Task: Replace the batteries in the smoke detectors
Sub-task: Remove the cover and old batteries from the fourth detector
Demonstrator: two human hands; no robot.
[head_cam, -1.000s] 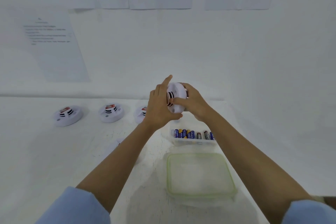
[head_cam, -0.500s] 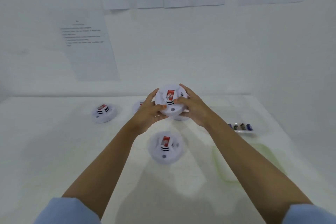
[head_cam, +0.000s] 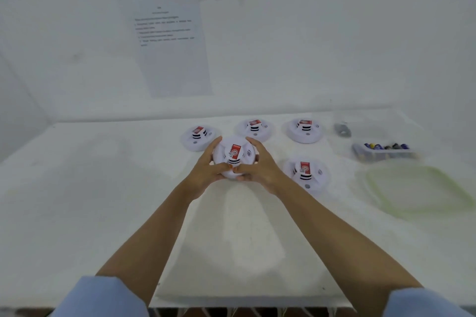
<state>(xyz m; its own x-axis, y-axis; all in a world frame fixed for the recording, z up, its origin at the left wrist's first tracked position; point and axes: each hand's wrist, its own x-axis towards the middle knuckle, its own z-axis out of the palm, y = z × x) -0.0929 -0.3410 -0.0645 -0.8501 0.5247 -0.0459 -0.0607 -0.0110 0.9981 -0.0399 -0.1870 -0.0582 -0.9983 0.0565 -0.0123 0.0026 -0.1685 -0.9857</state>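
At frame centre I see the left hand [head_cam: 206,172] and right hand [head_cam: 258,170] curled round the rim of a white smoke detector [head_cam: 234,154], its red label up and the thumbs meeting at its near edge. Another detector [head_cam: 306,175] lies just to its right. The batteries [head_cam: 386,147] sit in a clear tray [head_cam: 360,156] at the right of the frame.

A bare test room: white table [head_cam: 77,213] against white walls [head_cam: 334,54] taped with printed instruction sheets [head_cam: 171,44].
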